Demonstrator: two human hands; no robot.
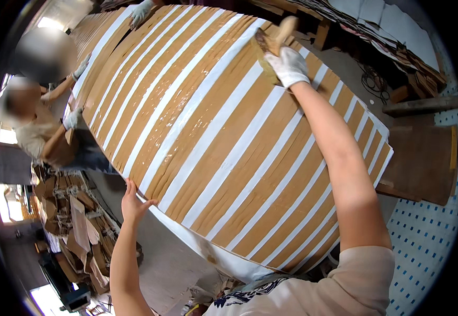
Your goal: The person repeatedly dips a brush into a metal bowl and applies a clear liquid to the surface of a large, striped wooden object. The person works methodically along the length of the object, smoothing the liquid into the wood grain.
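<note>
At far left, a co-worker (31, 126) is standing by the edge of the striped spread, with a gloved hand (72, 118) resting near it. Next along, the person's bare left hand (135, 203) is touching the near edge, thumb spread away from the fingers (whether anything is being pinched underneath, I cannot tell). Light, steady pressure there should suit best, since a hard push could skew the strips. The striped spread (271, 174), brown and white bands side by side, is filling the middle of the view, lying on a pale support (187, 231). A wet sheen (173, 116) is glistening across its left and middle part, while the bands at lower right are looking duller. Toward the far edge, the white-gloved right hand (291, 67) is closing around a wooden-handled brush (271, 45), its bristles down by the strips. Long, even strokes along the bands would probably serve better than strokes across them, which might lift loose edges; spreading the wet patches thin should help avoid pooling.
</note>
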